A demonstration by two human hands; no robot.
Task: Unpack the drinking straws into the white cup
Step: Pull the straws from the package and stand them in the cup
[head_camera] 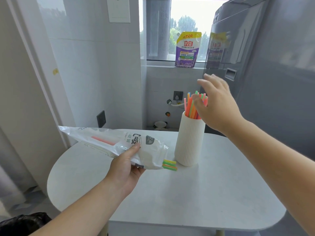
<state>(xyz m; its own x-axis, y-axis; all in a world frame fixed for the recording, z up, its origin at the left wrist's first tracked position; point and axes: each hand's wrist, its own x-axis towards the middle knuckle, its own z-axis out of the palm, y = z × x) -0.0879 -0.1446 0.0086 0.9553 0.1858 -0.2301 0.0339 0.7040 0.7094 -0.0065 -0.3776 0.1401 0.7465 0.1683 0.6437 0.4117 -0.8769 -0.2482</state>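
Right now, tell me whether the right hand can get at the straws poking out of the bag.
Probably yes. The right hand hovers open by the cup, and the straws stick out of the bag just beside the cup's base, uncovered; nothing lies between.

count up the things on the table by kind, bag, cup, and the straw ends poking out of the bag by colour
straw bag: 1, held in the left hand
white cup: 1, with straws in it
green straw ends out of the bag: 2
orange straw ends out of the bag: 1, perhaps more hidden
total: 5
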